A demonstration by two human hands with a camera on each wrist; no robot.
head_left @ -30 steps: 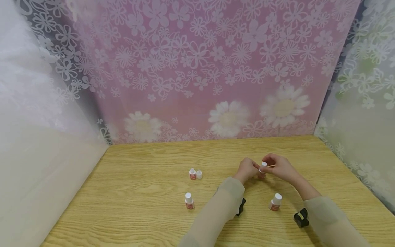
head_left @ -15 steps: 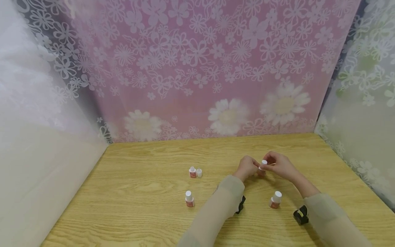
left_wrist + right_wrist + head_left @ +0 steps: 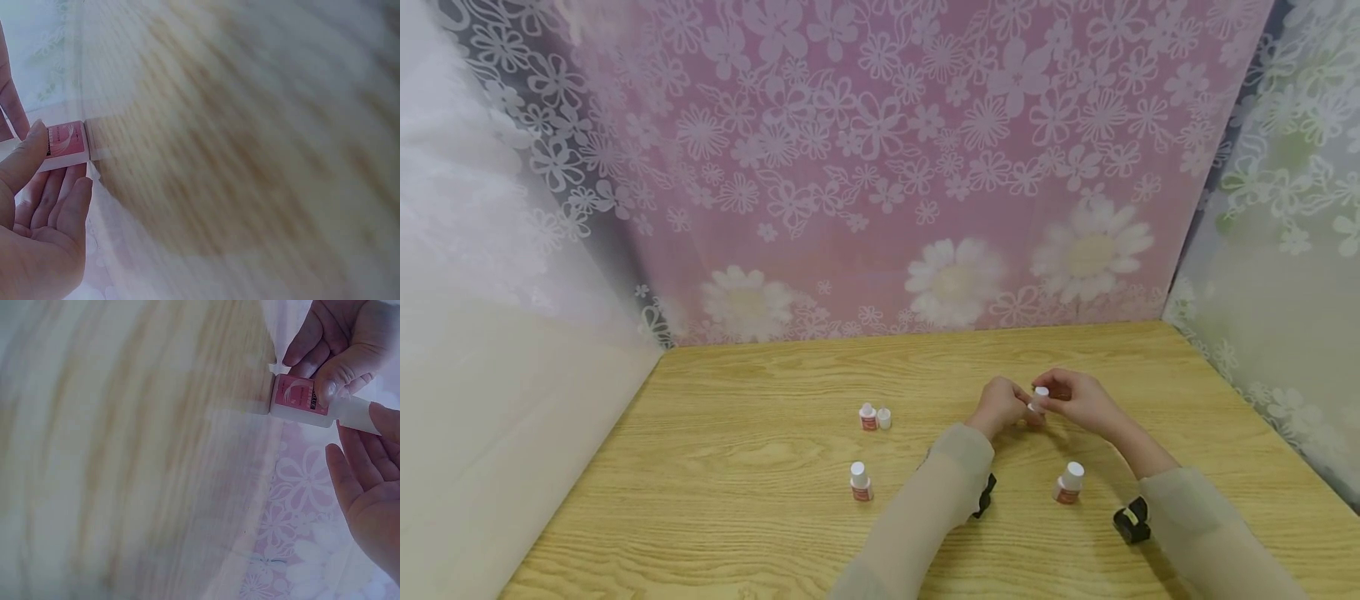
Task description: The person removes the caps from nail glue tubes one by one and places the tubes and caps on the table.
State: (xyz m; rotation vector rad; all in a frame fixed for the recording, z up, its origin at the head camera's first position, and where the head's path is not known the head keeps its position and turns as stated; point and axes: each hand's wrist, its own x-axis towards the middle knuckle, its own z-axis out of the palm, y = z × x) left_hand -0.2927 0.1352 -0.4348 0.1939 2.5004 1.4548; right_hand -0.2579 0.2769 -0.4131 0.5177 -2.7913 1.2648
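My left hand (image 3: 998,407) holds a small white bottle with a red label (image 3: 301,397) between thumb and fingers, toward the right of the table. In the right wrist view the bottle's base is right at the tabletop. My right hand (image 3: 1084,403) pinches the tall white cap (image 3: 356,414) at the bottle's top, which the head view shows between the fingers. The left wrist view has the red label (image 3: 66,140) beside the left thumb, with the cap end mostly hidden.
Nearer the front stand two similar capped bottles, a left one (image 3: 861,483) and a right one (image 3: 1069,483). Farther back, an uncapped bottle (image 3: 868,418) stands beside a loose white cap (image 3: 884,419). Floral curtains (image 3: 880,167) enclose the wooden table (image 3: 737,500).
The right hand's fingers have shifted slightly round the cap, and the gap between them has narrowed. The left hand and the other bottles stay in place.
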